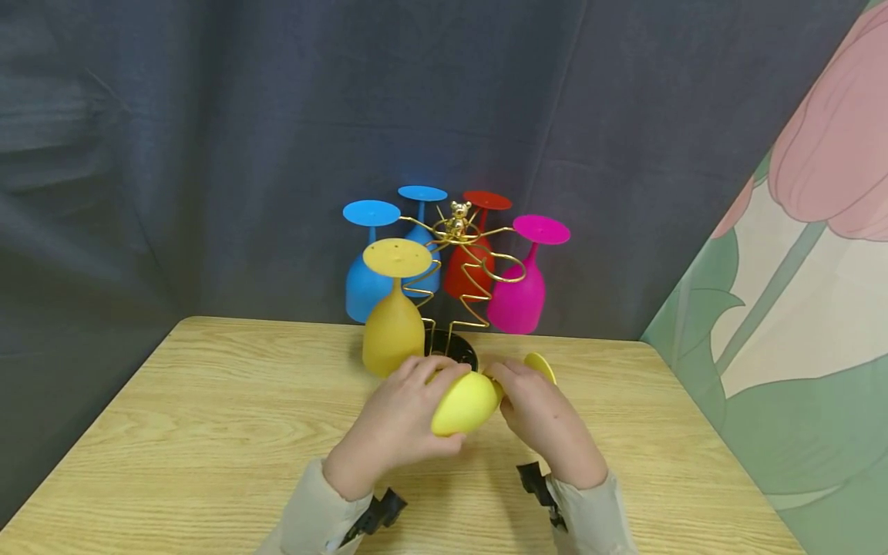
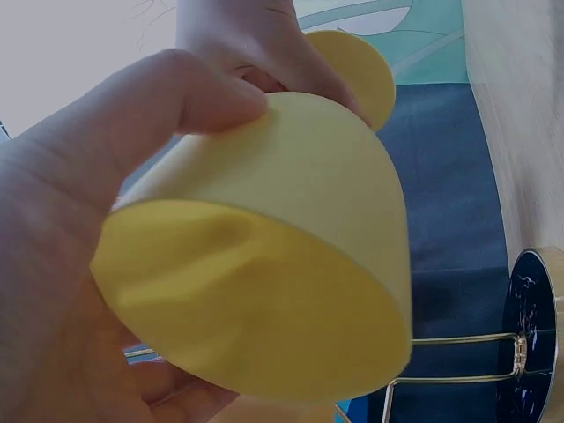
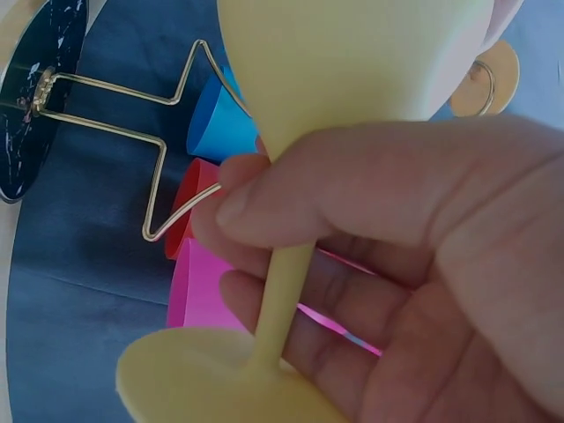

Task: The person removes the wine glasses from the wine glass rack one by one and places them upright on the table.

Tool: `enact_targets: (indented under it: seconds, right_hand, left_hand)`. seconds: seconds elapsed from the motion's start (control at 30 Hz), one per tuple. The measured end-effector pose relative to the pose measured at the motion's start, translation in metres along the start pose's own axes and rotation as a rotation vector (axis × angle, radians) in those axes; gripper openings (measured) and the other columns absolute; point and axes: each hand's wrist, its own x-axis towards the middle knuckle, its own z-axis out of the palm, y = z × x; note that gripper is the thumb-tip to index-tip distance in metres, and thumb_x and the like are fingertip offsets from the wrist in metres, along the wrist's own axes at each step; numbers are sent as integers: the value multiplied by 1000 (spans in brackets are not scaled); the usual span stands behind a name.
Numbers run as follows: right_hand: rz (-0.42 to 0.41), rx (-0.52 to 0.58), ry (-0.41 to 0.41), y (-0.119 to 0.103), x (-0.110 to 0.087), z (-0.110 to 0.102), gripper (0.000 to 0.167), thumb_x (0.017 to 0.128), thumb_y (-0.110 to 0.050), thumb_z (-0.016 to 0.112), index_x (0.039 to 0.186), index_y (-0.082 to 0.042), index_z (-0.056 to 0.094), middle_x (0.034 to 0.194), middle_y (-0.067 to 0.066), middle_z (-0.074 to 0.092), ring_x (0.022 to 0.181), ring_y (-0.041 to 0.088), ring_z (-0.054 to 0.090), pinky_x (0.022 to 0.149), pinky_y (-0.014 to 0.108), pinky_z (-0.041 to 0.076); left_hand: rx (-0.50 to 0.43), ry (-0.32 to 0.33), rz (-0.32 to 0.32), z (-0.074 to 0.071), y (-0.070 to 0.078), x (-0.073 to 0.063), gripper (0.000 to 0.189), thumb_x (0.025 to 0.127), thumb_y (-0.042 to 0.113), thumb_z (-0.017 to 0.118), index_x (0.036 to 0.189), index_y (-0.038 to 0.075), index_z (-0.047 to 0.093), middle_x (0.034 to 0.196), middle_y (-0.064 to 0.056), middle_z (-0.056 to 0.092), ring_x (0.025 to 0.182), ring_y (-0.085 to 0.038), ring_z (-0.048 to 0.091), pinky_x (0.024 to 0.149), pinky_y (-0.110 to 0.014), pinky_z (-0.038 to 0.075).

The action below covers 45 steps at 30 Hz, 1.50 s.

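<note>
the left grip [image 1: 409, 412], a bare hand, is curling round the bowl of a bright yellow goblet [image 1: 466, 405], its thumb pressing the outer wall. the right grip [image 1: 544, 416], also a bare hand, is pinching the stem of the same goblet between thumb and fingers, just beside the bowl. the goblet is lying tilted in both hands above the desk [image 1: 229, 432], its mouth facing leftward and its foot showing beyond the right hand.

behind the hands, a gold wire rack [image 1: 476, 297] is rising from a round black base [image 1: 465, 351], and a gold bear figure [image 1: 458, 222] is crowning it. five goblets are hanging upside down about the rack: a deeper yellow goblet [image 1: 394, 327] nearest the left hand, a front blue goblet [image 1: 366, 285], a rear blue goblet [image 1: 422, 193], a red goblet [image 1: 455, 274] and a magenta goblet [image 1: 522, 301]. pale sleeves [image 1: 319, 501] are covering the forearms. a dark curtain [image 1: 277, 154] is forming the backdrop; a floral panel [image 1: 798, 308] is standing at right.
</note>
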Motion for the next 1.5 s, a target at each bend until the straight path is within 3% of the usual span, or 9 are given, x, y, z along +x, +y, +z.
enact_targets:
  seconds: [0.23,0.47,0.57,0.8,0.97,1.1,1.3,1.4,1.5]
  right_hand:
    - [5,37,-5,9,-1,-2,41,69,27,65,95,-5,66,88,-1,63,78,11,56,71,28,54]
    - [41,59,4,19,-6,-9,38,71,25,71,95,-4,68,89,1,67,82,13,62,74,32,58]
    - [63,87,-3,22,-8,-13,35,73,23,72,98,-2,69,92,3,69,85,16,64,77,34,59]
    - [103,171,-1,37,-11,-18,32,78,20,67,102,-1,70,95,4,70,87,18,67,79,37,60]
    - [169,214,29,49,-15,-21,25,83,13,69,102,-2,70,93,3,70,86,19,65,80,42,58]
    - [213,266,73,58,-19,-23,23,85,9,71,105,-2,71,97,7,73,89,24,68,83,47,58]
    - [246,304,139,71,-23,-21,27,85,10,72,111,2,69,106,15,73,95,30,70,86,48,58]
    - [272,335,161,77,-24,-18,31,84,12,72,113,3,68,108,16,72,97,29,68,88,39,57]
    - [304,373,182,82,-25,-14,32,82,12,72,112,2,68,108,15,72,96,23,65,86,27,55]
  left_hand:
    - [-59,37,-1,-2,-1,0,68,74,44,81,134,17,62,128,-1,60,113,-22,54,96,-37,50]
    - [-98,178,-39,-10,-8,0,49,81,39,77,122,15,68,118,0,65,108,-21,57,94,-38,52]
    - [-118,322,-29,-13,-14,0,39,83,31,76,115,10,70,110,-2,69,101,-22,61,87,-39,54]
    - [-250,762,-40,-8,-40,1,17,85,11,66,98,1,69,88,-8,67,74,-20,62,65,-30,53]
    - [-386,999,-167,2,-63,-2,17,91,8,58,99,-5,64,86,-15,63,74,-18,58,70,-18,47]
    - [-555,1105,-312,12,-75,-6,19,101,5,47,104,-12,56,88,-15,57,74,-13,52,69,-17,44]
    - [-878,1149,-576,30,-94,-9,25,109,13,32,106,-1,52,90,-4,51,69,-13,46,71,-24,43]
    - [-971,1061,-733,39,-105,-12,22,110,18,31,111,5,48,94,-3,49,72,-16,47,72,-26,43]
    - [-1038,904,-879,47,-114,-15,16,109,17,32,116,8,42,101,-4,49,79,-16,49,75,-25,46]
